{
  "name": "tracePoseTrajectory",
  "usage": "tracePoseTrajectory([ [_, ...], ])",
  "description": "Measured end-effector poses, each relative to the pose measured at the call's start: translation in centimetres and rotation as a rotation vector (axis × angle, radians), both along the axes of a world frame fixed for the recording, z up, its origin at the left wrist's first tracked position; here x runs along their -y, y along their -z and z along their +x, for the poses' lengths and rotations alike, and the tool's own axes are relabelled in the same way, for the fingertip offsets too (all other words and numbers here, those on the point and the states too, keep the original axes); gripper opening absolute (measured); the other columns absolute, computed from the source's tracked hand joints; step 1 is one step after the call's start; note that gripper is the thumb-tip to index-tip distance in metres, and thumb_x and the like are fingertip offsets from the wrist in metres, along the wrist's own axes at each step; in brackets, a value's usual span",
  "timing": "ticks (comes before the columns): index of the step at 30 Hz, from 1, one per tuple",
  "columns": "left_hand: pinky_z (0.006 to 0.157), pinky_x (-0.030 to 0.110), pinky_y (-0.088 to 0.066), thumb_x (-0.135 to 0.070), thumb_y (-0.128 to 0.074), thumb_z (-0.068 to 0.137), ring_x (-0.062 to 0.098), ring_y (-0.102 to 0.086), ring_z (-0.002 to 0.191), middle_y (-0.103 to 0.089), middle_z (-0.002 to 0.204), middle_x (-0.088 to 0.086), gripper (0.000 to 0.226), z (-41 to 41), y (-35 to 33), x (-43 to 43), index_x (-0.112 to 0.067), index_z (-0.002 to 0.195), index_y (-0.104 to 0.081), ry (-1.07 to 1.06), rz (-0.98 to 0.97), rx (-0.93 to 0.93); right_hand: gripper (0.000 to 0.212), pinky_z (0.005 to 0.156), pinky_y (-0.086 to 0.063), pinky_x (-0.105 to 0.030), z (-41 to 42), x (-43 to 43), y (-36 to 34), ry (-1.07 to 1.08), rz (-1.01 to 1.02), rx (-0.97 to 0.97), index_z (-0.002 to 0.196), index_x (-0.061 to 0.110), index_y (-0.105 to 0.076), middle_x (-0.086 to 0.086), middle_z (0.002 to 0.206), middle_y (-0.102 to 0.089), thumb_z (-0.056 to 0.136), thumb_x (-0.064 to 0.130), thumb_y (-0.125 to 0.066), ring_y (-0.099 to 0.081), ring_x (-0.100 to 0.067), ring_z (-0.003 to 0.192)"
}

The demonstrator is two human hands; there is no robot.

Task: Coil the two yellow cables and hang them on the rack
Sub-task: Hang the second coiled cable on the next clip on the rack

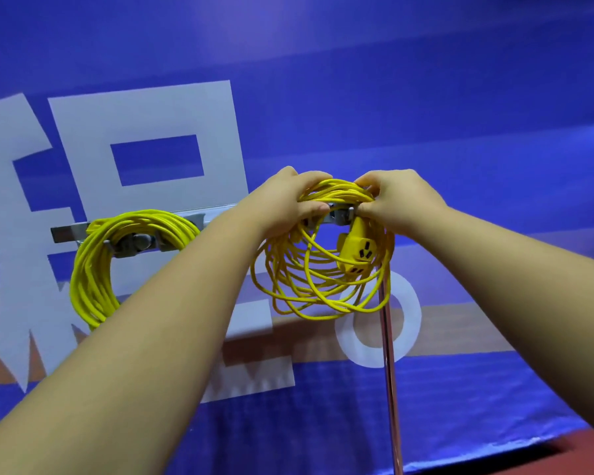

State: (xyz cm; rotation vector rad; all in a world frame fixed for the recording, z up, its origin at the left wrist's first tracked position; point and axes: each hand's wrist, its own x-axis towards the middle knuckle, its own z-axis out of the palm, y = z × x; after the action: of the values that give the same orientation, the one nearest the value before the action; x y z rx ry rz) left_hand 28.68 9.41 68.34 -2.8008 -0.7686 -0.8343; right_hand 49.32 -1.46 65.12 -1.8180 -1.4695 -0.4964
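A: Both arms stretched out and up, forearms bare. The left hand (285,200) is curled over the top of the second coil (323,265), thumb tucked under the strands.

B: And the right hand (396,200) is pinching the same bundle from the other side, fingers closed on the strands, just above the yellow socket (359,250) dangling inside the loops.

A: That coil sits right at the grey rack (69,231), up by a hook; whether it is over the hook, I can't tell.

B: The first coil (96,265) hangs on the rack's left hook, well apart from the hands, blue banner (391,97) behind.
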Motion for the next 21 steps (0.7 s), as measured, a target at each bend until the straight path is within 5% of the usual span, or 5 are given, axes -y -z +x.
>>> tracePoseTrajectory([
  [7,0.093,0.047,-0.053,-0.063,-0.081,0.067,0.029,-0.046,0.12,-0.046,0.129,0.006,0.106,0.7,2.9,1.1,-0.039,0.154,-0.025,-0.158,0.103,-0.001,0.037,0.075,-0.065,-0.042,-0.4,-0.2,-1.4,0.054,-0.059,0.028,0.117,0.039,-0.073,0.002,0.102,-0.075,0.08,0.047,-0.075,-0.069,-0.023,0.09],
  [11,0.077,0.04,-0.046,-0.04,-0.079,0.067,0.031,-0.046,0.111,-0.045,0.123,0.008,0.103,2.0,4.4,1.9,-0.027,0.153,-0.024,-0.289,0.243,0.04,0.038,0.074,-0.065,-0.04,-0.4,-0.2,-1.1,0.063,-0.053,0.026,0.12,0.038,-0.073,0.001,0.106,-0.076,0.083,0.045,-0.074,-0.069,-0.024,0.089],
  [17,0.097,0.046,-0.045,-0.029,-0.075,0.084,0.039,-0.039,0.132,-0.04,0.145,0.017,0.109,1.1,1.4,1.9,-0.021,0.165,-0.004,-0.188,0.036,-0.15,0.042,0.072,-0.062,-0.037,-0.4,0.1,-0.3,0.061,-0.007,0.031,0.129,0.035,-0.07,0.001,0.109,-0.077,0.088,0.045,-0.071,-0.07,-0.024,0.092],
  [21,0.097,0.048,-0.051,-0.031,-0.074,0.08,0.035,-0.043,0.129,-0.045,0.142,0.013,0.1,0.7,0.8,2.4,-0.023,0.162,-0.017,-0.176,0.029,-0.145,0.041,0.072,-0.06,-0.038,-0.2,0.3,0.2,0.067,0.053,0.037,0.129,0.036,-0.066,0.001,0.111,-0.077,0.089,0.045,-0.069,-0.069,-0.027,0.095],
])
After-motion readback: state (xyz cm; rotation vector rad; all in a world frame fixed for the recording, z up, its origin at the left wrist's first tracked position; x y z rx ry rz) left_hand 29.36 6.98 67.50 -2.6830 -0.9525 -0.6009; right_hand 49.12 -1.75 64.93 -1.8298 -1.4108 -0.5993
